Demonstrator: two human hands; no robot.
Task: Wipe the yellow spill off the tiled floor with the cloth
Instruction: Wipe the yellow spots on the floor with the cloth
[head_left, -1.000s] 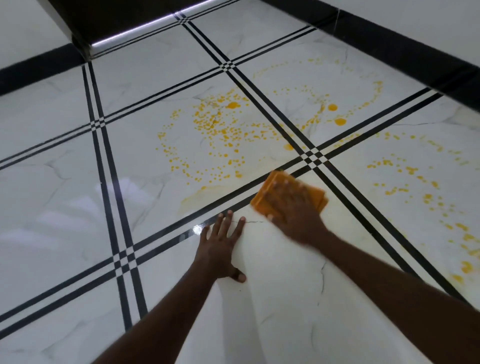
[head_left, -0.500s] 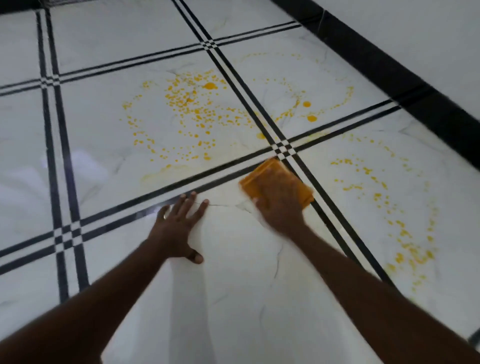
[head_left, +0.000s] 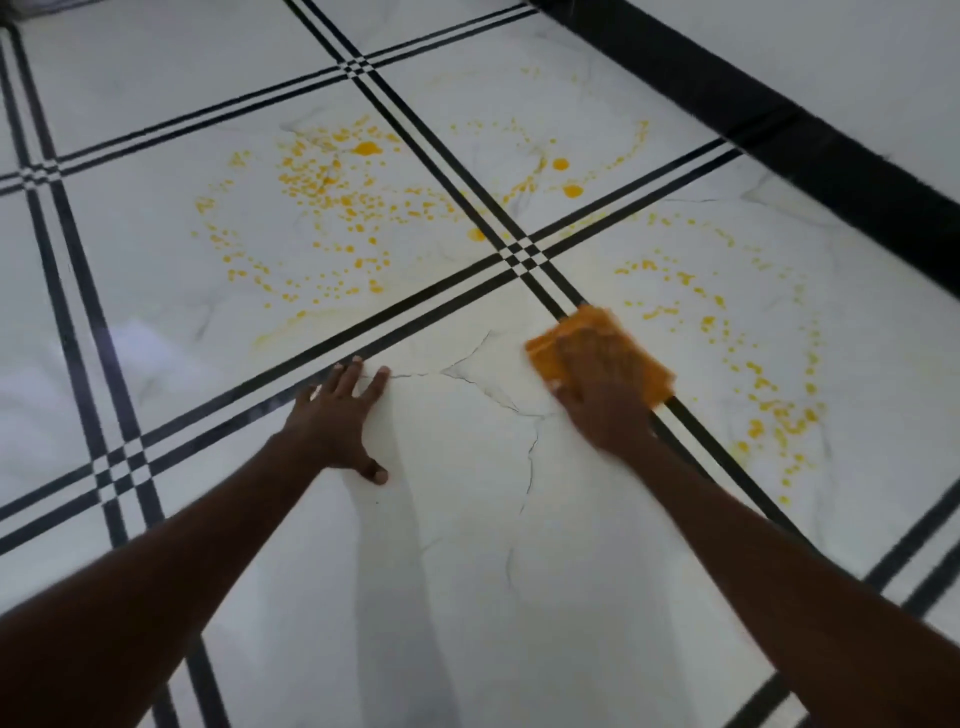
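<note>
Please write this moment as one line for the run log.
right hand: pressing folded orange cloth on floor | left hand: flat on white tile | yellow spill droplets: remaining

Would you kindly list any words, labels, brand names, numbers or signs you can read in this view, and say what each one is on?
None: no readable text appears anywhere in this view.
Cloth: plain orange, no label or print visible; it is motion-blurred under the right hand.
Tiled floor: only black stripe lines, grey veining and the yellow spill, no lettering.
Left hand: nothing written on it.
</note>
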